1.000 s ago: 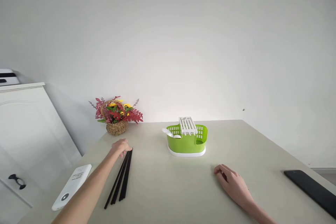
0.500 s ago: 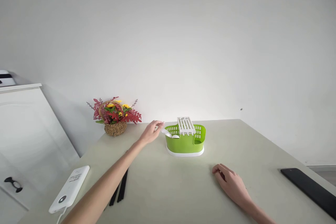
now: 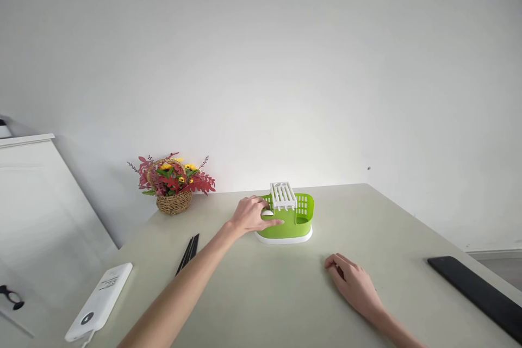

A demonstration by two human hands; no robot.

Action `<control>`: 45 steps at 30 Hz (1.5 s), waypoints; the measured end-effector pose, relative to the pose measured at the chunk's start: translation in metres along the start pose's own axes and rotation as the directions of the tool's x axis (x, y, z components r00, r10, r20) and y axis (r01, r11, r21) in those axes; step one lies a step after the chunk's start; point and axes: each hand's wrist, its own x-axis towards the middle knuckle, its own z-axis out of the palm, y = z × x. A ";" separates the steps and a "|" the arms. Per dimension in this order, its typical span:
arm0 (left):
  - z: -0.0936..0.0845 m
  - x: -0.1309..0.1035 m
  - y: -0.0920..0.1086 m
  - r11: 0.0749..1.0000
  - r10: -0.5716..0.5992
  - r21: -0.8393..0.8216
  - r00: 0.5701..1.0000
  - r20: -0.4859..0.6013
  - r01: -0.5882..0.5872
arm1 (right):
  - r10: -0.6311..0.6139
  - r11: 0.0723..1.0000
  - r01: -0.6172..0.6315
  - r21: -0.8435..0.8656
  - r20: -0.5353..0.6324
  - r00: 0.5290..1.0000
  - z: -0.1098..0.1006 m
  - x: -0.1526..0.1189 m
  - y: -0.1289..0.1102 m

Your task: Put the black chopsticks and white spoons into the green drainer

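A green basket-like caddy [image 3: 285,228] with a white base stands on the table. A slotted white rack [image 3: 283,196] with small hooks spans its top. My left hand [image 3: 250,216] is at the caddy's left end, fingers bent over into it and thumb stretched along the outside of the front wall, gripping the wall. Beside those fingers, a white spoon's rounded bowl [image 3: 267,212] shows at the rim; whether a second spoon lies inside is hidden. My right hand [image 3: 354,283] rests on the table, its fingers loosely curled around nothing visible.
Several black sticks [image 3: 188,255] lie left of my left forearm. Further left is a white power bank [image 3: 100,302] with a cable. A wicker basket of flowers [image 3: 174,202] stands against the wall. A black phone-like slab [image 3: 473,293] lies at the right.
My left hand has moved right and down from above the caddy's left side onto its end. The white spoon in its fingers no longer shows there. The view shifted slightly; my right hand stayed put.
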 end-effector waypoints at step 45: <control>0.003 0.000 -0.026 0.990 0.126 -0.050 0.990 -0.065 -0.130 | 0.003 1.000 -0.003 0.020 0.014 1.000 -0.003 0.000 -0.001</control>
